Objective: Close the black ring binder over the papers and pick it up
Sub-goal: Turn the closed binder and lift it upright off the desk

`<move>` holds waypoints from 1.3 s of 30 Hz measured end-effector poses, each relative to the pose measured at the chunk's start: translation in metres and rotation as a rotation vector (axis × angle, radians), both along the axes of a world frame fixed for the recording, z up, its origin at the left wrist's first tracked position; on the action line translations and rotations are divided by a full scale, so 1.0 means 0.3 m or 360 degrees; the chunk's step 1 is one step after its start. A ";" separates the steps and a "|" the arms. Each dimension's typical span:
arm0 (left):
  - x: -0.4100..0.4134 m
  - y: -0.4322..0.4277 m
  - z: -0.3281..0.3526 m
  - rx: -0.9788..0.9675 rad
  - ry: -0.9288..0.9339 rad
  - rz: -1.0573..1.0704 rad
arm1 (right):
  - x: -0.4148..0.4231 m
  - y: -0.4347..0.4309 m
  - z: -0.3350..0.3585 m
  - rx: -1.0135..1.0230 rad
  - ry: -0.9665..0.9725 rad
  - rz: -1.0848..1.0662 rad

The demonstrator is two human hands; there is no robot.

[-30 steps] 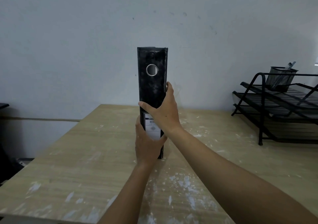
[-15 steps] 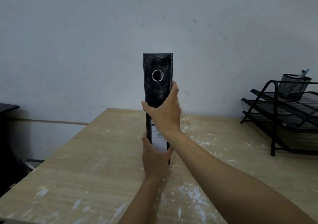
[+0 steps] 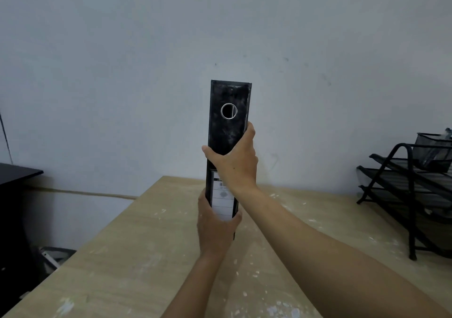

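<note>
The black ring binder (image 3: pixel 228 124) is closed and held upright in front of me, its scuffed spine with a metal-rimmed finger hole and a white label facing the camera. My right hand (image 3: pixel 236 162) wraps around the middle of the spine. My left hand (image 3: pixel 215 229) grips the binder's lower end from below. The binder's bottom edge is hidden by my left hand, so I cannot tell whether it touches the table. The papers are not visible.
A light wooden table (image 3: pixel 137 256) speckled with white paint lies below. A black wire tray rack (image 3: pixel 411 193) with a mesh pen cup (image 3: pixel 433 146) stands at the right. Dark furniture (image 3: pixel 14 195) sits at the left; a pale wall is behind.
The binder stays upright in both hands and has shifted slightly right and lower in the view as the camera tilts up and left. My grip is the same.
</note>
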State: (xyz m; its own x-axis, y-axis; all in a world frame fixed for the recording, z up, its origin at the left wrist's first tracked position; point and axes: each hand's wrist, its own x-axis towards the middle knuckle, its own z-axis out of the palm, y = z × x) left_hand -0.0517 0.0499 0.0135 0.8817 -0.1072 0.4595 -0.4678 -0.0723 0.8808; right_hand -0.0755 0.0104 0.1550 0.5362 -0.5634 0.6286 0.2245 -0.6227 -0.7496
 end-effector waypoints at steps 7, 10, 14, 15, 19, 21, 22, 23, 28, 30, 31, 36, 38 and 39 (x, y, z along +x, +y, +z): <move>0.177 0.050 0.014 -0.0028 -0.0043 0.0043 | 0.155 0.036 0.021 0.0021 0.0006 0.0039; 0.263 0.079 -0.007 -0.0045 -0.0043 0.0030 | 0.247 0.054 0.001 0.0053 0.0049 0.0038; 0.366 0.119 -0.038 -0.0065 -0.0012 0.0028 | 0.377 0.080 -0.033 0.0091 0.0099 0.0014; 0.392 0.128 -0.049 -0.0062 0.0000 0.0024 | 0.410 0.089 -0.044 0.0096 0.0115 0.0009; 0.488 0.158 -0.083 -0.0106 0.0025 -0.0023 | 0.515 0.128 -0.078 0.0078 0.0141 -0.0021; 0.534 0.166 -0.098 -0.0169 0.0099 -0.0103 | 0.558 0.146 -0.093 0.0053 0.0139 -0.0051; 0.557 0.168 -0.103 -0.0209 0.0145 -0.0154 | 0.579 0.154 -0.099 0.0040 0.0139 -0.0065; 0.578 0.171 -0.106 -0.0225 0.0176 -0.0191 | 0.597 0.161 -0.104 0.0029 0.0140 -0.0075; 0.656 0.211 -0.113 -0.0181 0.0202 -0.0257 | 0.666 0.207 -0.109 -0.0008 0.0106 -0.0113; 0.660 0.230 -0.124 -0.0086 0.0159 -0.0170 | 0.678 0.228 -0.119 -0.0022 0.0102 -0.0125; 0.659 0.233 -0.131 -0.0074 0.0153 -0.0138 | 0.680 0.237 -0.127 -0.0031 0.0108 -0.0126; 0.624 0.230 -0.122 -0.0106 0.0132 -0.0185 | 0.657 0.252 -0.143 -0.0043 0.0116 -0.0144; 0.618 0.227 -0.109 -0.0077 0.0130 -0.0215 | 0.647 0.246 -0.135 -0.0026 0.0111 -0.0178; 0.614 0.227 -0.105 -0.0057 0.0129 -0.0218 | 0.643 0.243 -0.131 -0.0015 0.0114 -0.0190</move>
State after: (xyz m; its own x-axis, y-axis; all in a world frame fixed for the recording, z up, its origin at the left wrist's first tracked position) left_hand 0.1325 0.1179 -0.0179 0.8942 -0.2138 0.3933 -0.3986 0.0195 0.9169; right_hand 0.1172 0.0833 0.1156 0.5096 -0.6201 0.5965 0.0945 -0.6487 -0.7552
